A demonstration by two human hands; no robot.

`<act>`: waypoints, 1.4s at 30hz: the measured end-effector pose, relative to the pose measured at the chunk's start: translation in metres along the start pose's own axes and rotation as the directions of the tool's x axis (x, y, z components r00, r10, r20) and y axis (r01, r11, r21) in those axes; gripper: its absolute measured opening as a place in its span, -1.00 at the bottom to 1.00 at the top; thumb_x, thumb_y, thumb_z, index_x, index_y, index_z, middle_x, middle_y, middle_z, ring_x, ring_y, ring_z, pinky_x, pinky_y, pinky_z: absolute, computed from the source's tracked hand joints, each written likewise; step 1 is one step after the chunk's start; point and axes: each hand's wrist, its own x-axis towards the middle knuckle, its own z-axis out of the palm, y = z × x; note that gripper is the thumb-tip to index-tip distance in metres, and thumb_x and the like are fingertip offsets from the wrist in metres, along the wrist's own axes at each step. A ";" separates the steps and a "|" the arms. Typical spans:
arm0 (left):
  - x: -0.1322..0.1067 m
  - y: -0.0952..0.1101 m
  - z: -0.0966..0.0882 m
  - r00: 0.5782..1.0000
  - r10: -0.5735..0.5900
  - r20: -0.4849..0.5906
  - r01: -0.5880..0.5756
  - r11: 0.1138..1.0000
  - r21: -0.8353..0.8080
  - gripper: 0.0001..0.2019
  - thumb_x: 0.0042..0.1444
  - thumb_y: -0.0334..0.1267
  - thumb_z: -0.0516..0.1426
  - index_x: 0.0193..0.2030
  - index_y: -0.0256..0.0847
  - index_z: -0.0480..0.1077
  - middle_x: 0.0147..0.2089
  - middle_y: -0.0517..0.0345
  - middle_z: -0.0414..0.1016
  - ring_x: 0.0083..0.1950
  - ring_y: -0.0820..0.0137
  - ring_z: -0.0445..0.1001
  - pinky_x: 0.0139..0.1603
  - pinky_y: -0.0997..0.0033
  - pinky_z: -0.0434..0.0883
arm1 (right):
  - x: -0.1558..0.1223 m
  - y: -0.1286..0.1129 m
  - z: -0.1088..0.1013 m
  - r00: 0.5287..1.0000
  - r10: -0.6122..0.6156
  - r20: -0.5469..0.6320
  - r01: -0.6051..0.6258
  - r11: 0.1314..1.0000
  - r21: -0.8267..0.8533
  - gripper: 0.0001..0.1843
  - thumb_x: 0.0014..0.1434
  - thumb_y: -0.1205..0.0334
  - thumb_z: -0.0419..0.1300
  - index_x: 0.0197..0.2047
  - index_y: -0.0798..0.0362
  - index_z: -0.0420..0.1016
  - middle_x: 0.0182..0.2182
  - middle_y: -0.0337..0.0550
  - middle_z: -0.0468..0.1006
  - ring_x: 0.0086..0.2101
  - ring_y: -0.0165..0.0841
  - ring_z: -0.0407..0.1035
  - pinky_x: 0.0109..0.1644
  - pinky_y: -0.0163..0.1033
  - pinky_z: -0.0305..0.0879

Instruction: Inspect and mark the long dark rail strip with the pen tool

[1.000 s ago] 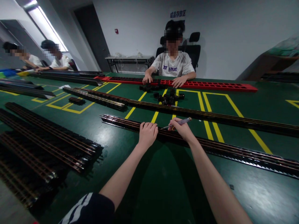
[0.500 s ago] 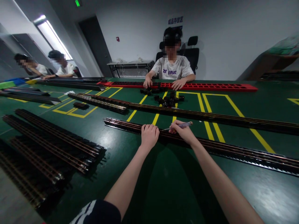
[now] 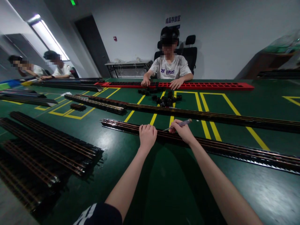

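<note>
A long black rail (image 3: 225,147) with copper-coloured strips along it runs across the green table in front of me. My left hand (image 3: 148,135) is closed over this rail, its fingers wrapped across the top. Just to the right, my right hand (image 3: 181,130) grips a thin screwdriver (image 3: 185,122) with a pale, see-through handle. The shaft slants down to the left, and its tip is at the rail close to my left fingers. Whether the tip touches a part there is too small to tell.
Several similar rails (image 3: 47,140) lie at the left. Another long rail (image 3: 211,117) stretches across behind mine. Beyond it are black parts (image 3: 166,99) and a red slotted frame (image 3: 211,85), where a co-worker's hands (image 3: 177,83) rest. Yellow tape (image 3: 257,137) marks the table (image 3: 168,187).
The view has shifted slightly, so most things sit a little further left. Both hands keep their places at the rail, and the screwdriver stays in my right hand.
</note>
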 end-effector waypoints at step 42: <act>0.002 -0.006 -0.006 1.000 -0.005 0.021 0.005 1.000 -0.015 -0.69 0.25 -0.25 -0.09 -0.27 -0.15 0.48 -0.17 0.07 0.58 -0.07 0.24 0.45 0.12 0.07 0.17 | -0.007 -0.001 -0.018 1.000 -0.002 0.019 0.003 0.999 -0.054 -0.70 0.06 0.01 0.16 -0.55 0.04 0.35 -0.64 -0.27 0.43 -0.56 -0.42 0.37 -0.41 -0.29 0.31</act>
